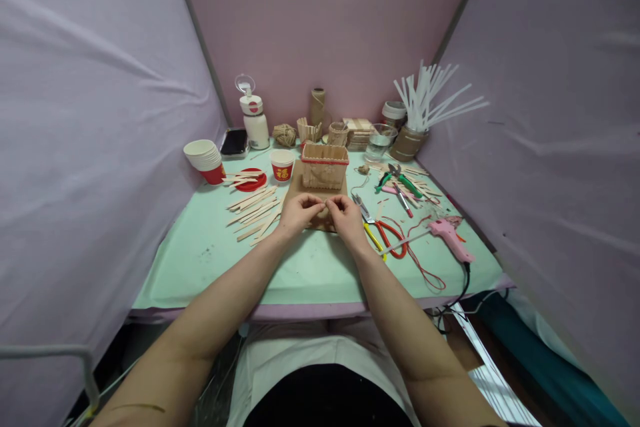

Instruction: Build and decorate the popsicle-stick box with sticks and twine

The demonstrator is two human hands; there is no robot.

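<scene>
My left hand and my right hand meet over the front of a brown cardboard piece, fingertips pinched close together. Whatever lies between the fingertips is too small to make out. Just beyond them stands a box made of wooden sticks, with a red line along its upper edge. Loose wooden sticks are spread to the left of my left hand. To the right of my right hand lie red-handled scissors and a yellow-handled tool.
A pink glue gun with a cord rests at the right edge. Behind it are green-handled pliers and white glue sticks in a container. Paper cups, a white bottle and a water cup stand farther back.
</scene>
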